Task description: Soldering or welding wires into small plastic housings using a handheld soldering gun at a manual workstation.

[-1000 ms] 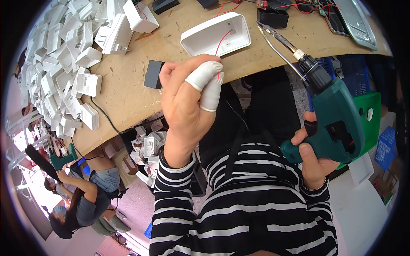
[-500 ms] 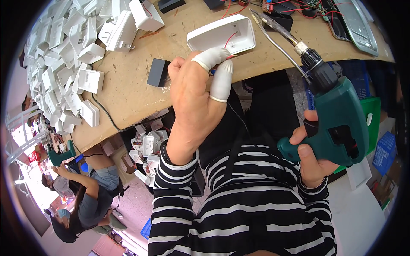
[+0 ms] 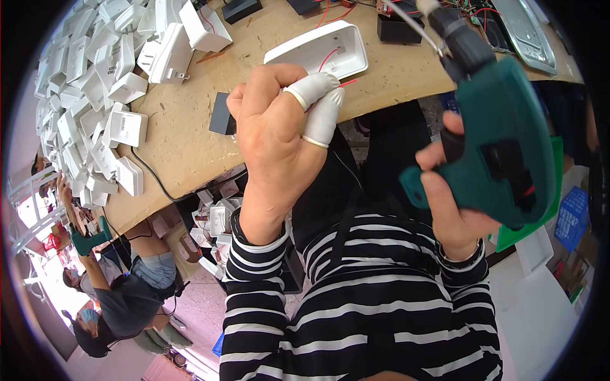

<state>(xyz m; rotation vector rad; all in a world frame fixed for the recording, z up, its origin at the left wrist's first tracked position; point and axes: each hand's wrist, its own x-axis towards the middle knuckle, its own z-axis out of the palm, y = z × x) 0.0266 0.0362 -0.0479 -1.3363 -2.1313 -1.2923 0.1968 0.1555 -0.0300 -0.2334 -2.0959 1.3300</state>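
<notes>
My left hand (image 3: 270, 149) is over the table's front edge, with white finger cots on the thumb and index finger. Those two fingertips pinch a thin red wire (image 3: 348, 83), whose end sticks out to the right. Just behind them an open white plastic housing (image 3: 360, 54) lies on the table, another red wire curving out of it. My right hand (image 3: 452, 213) is wrapped round the handle of a dark green soldering gun (image 3: 505, 120). Its nozzle and thin feed tube point to the far left, the tip cut off by the top edge of the view.
White plug housings (image 3: 95, 82) are heaped on the left of the table (image 3: 171, 127). A black block (image 3: 220, 114) stands beside my left hand; another black block (image 3: 399, 28) and wired circuit boards lie at the back right. A co-worker (image 3: 136, 298) holds a similar green tool (image 3: 92, 238) at the left.
The soldering gun has moved up and away from me, its tip leaving the view. My left hand has shifted slightly left, and more of the pinched red wire shows.
</notes>
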